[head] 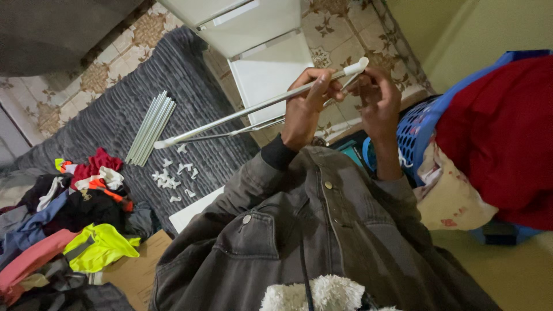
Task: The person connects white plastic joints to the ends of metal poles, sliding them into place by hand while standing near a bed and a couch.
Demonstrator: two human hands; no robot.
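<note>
In the upper middle of the frame we see the left hand (311, 101) closed around a long white rod (253, 109), which slants down to the left over the grey rug (115, 109). The right hand (377, 98) pinches the white connector (356, 67) at the rod's upper end. A bundle of white rods (151, 126) and small white connectors (173, 178) lie on the rug at left.
</note>
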